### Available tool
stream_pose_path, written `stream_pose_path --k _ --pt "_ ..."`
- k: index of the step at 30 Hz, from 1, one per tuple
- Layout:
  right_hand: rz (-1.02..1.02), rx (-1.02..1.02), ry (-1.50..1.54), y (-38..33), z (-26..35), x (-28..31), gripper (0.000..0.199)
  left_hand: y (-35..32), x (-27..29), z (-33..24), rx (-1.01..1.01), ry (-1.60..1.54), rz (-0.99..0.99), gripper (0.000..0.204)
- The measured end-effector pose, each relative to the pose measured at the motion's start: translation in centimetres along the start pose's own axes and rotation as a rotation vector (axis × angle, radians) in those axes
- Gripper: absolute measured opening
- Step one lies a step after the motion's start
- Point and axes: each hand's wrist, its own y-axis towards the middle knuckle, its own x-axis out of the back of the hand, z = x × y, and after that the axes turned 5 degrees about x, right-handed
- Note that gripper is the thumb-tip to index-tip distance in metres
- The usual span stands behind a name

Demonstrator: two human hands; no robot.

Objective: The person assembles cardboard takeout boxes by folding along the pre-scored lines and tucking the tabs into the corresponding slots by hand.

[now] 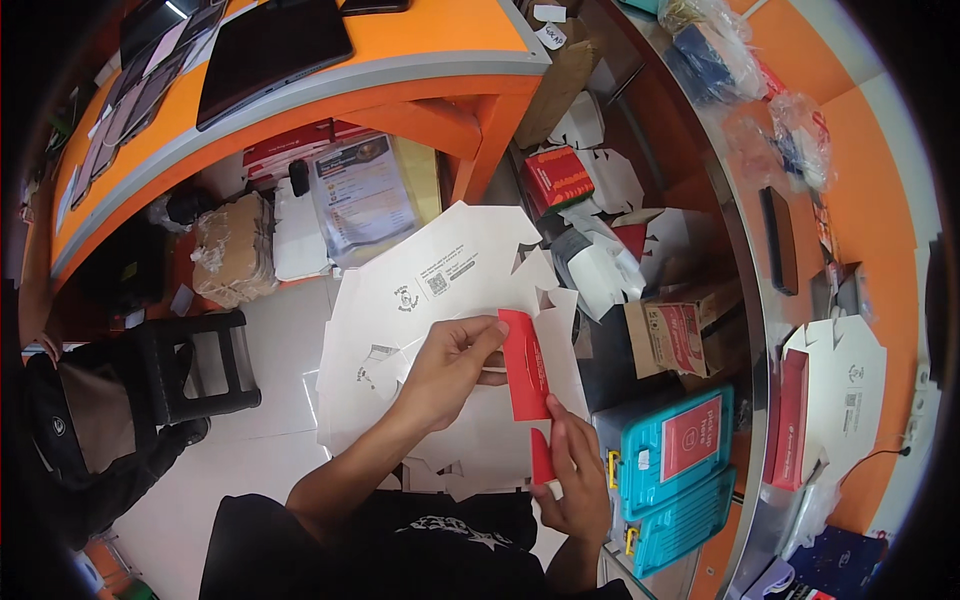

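A large white die-cut cardboard box blank (455,235), mostly flat, spreads in front of my body, with small black print and a square code on it. Along its right side a red panel (524,365) stands folded over, with a smaller red flap (541,458) below. My left hand (455,365) pinches the panel's upper left edge between thumb and fingers. Lower down, my right hand (572,470) is closed on the panel's bottom corner and the smaller flap. Some of the left fingers are hidden behind the cardboard.
An orange table (430,35) with a dark tablet (275,60) spans the upper left. Teal lidded boxes (670,455) stand close by my right hand. Further right, a counter holds more box blanks (845,390). A black stool (195,365) is on the floor at left.
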Motion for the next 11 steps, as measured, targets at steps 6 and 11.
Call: stream_pose_path --k 6,11 --pt "-0.14 0.038 0.031 -0.2 -0.8 0.4 0.045 -1.3 -2.1 -0.9 -0.064 -0.177 -0.005 0.027" --pt "-0.148 -0.06 -0.048 0.4 -0.2 0.5 0.044 -2.4 -2.9 -1.7 -0.158 -0.041 -0.032 0.033"
